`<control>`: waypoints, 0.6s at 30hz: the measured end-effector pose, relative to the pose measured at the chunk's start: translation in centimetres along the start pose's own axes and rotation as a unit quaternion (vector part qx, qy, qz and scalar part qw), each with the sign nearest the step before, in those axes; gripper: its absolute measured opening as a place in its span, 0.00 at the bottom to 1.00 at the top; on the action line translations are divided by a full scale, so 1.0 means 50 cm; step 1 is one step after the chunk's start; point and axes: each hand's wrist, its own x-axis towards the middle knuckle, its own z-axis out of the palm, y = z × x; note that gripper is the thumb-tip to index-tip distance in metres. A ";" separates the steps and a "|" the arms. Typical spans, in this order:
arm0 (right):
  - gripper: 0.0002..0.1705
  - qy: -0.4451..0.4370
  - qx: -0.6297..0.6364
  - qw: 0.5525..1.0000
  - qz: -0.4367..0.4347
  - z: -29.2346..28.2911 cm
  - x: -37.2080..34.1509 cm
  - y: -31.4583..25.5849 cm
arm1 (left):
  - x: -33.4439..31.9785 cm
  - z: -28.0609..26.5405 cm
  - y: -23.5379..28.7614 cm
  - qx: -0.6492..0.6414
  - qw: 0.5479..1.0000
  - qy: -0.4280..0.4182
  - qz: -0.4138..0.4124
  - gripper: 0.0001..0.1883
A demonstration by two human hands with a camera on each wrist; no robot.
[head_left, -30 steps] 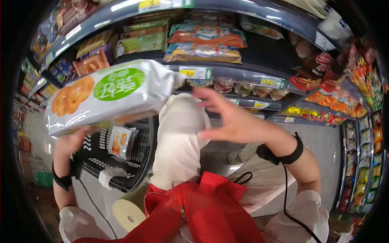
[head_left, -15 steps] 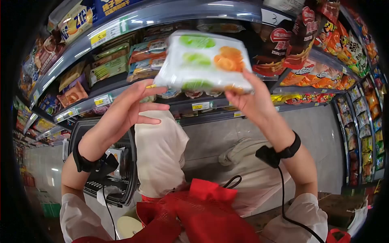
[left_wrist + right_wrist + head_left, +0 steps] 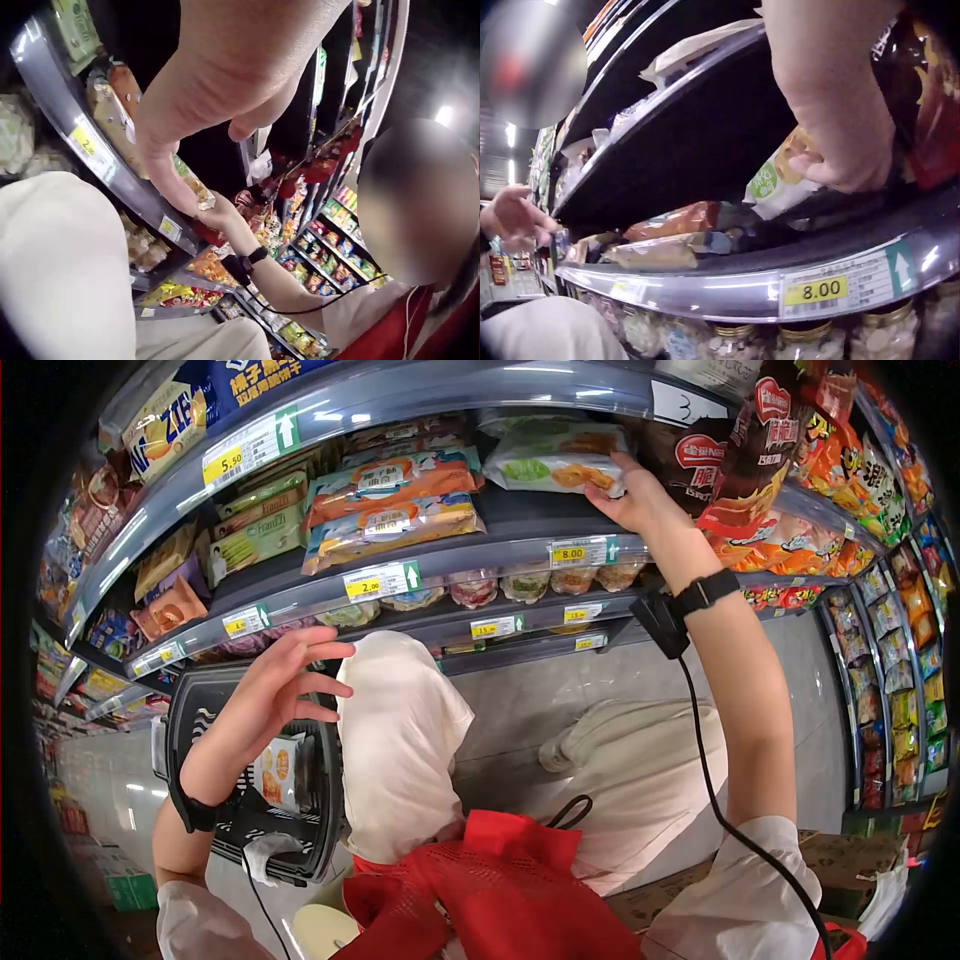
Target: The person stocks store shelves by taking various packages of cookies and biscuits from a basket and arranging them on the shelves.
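Observation:
A white packet with green and orange print [image 3: 560, 468] lies on the middle shelf, and the right hand [image 3: 640, 500] grips its right end. In the right wrist view, the thumb and fingers of the right hand [image 3: 840, 161] are on the packet [image 3: 776, 180], above the 8.00 price tag. The left hand [image 3: 285, 685] is raised over the basket's right side with its fingers spread, holding nothing. Seen in the left wrist view, the left hand [image 3: 217, 82] is large in front of the shelf, its fingers bent downward.
A black basket [image 3: 325, 760] with packets in it stands at the lower left, beside the person's knee [image 3: 395, 690]. Orange and yellow packets [image 3: 400, 525] lie left of the white one. Dark red bags [image 3: 745, 460] hang at the right; jars [image 3: 525, 585] line the shelf below.
The white packet has moved from in front of the shelf onto it, with the right hand reaching after it. The left hand, earlier under the packet, has come away and sunk slightly.

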 end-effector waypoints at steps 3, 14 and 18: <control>0.19 0.061 -0.071 0.995 -0.031 0.014 0.013 0.000 | -0.010 -0.036 -0.015 -0.009 1.000 0.018 0.010 0.24; 0.13 0.076 -0.107 0.990 -0.050 -0.052 0.216 0.005 | -0.038 -0.266 -0.132 -0.034 0.988 0.150 -0.001 0.23; 0.24 0.014 -0.168 0.981 -0.094 -0.010 0.054 0.015 | -0.050 -0.409 -0.203 0.017 0.963 0.261 -0.061 0.22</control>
